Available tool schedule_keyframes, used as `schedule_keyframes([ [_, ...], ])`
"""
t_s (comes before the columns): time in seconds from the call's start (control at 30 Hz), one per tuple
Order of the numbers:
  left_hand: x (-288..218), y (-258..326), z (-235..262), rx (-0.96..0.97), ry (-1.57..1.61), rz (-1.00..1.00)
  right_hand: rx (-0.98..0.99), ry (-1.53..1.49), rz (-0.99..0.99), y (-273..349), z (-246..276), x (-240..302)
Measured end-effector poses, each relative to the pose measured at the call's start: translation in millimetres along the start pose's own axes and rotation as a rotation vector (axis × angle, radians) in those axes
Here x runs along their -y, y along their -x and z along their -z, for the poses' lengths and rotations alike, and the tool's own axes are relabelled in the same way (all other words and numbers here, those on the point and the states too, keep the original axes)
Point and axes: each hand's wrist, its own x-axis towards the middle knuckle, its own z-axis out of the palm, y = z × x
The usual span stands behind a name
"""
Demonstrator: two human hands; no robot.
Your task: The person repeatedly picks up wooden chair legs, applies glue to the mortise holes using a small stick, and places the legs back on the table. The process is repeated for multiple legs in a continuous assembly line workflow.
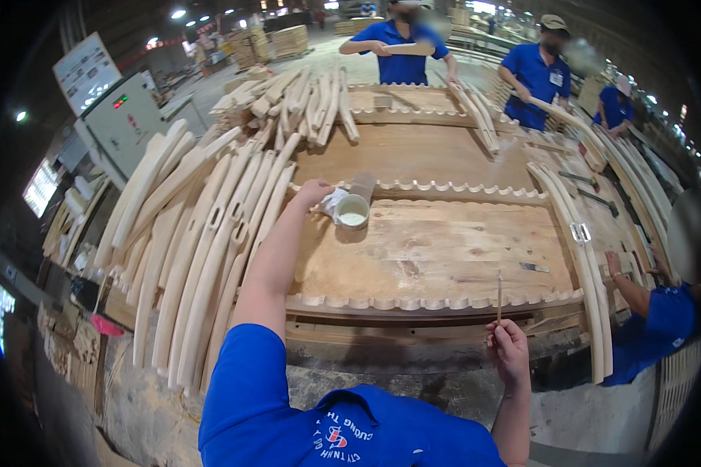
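Note:
My left hand [315, 193] reaches out over the workbench, its fingers closed on a crumpled white cloth [331, 204]. The cloth lies against a round cup [353, 211] with pale liquid inside. Nearer to me, my right hand [510, 346] pinches a thin upright stick [500, 294]; whether its tip has bristles is too small to tell. Both hands are beside a wooden tabletop [413, 249] bordered by scalloped wooden rails [436, 300]. A small flat metal piece [533, 267] rests on that top.
Curved wooden parts [218, 226] are heaped along the left, with more [311, 101] behind. Two long curved pieces [580, 249] cross the right side, near hammers [600, 198]. Co-workers in blue shirts stand across the bench [401, 58] and at the right [662, 319]. A control cabinet [125, 113] stands far left.

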Motion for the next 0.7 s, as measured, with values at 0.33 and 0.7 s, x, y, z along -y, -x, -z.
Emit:
schedule_keyframes([
  [0.33, -11.0, -29.3, -28.7, 0.352, 0.295, 0.202, -0.189, 0.001, -0.03, 13.3, 26.1, -10.5],
  [0.7, -45.0, -33.8, -92.5, 0.223, 0.642, 0.065, 0.087, -0.026, -0.049, -56.9, 18.2, 5.4],
])
